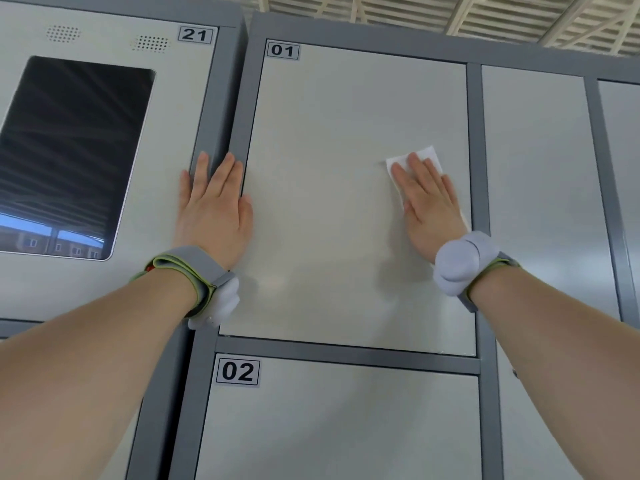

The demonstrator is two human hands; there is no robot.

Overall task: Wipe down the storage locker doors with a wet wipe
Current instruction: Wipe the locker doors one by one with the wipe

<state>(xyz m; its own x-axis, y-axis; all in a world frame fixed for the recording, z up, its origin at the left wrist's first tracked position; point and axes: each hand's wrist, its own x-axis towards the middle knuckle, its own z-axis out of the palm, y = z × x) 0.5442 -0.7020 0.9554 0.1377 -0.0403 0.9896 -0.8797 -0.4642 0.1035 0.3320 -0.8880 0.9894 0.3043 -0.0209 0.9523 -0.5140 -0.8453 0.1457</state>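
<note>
Pale grey locker door 01 (329,188) fills the middle of the view, set in a darker grey frame. My right hand (427,206) lies flat with straight fingers on the door's right half and presses a white wet wipe (420,156) against it; the wipe shows above and to the left of the fingertips. My left hand (214,209) rests flat, fingers straight, across the grey frame at the door's left edge, partly on the neighbouring panel. It holds nothing. Both wrists wear grey bands.
Door 02 (346,427) sits directly below door 01. To the left is panel 21 (166,140) with a dark screen (69,154) and speaker holes. More unlabelled doors (540,188) stand to the right. A slatted ceiling (450,15) is overhead.
</note>
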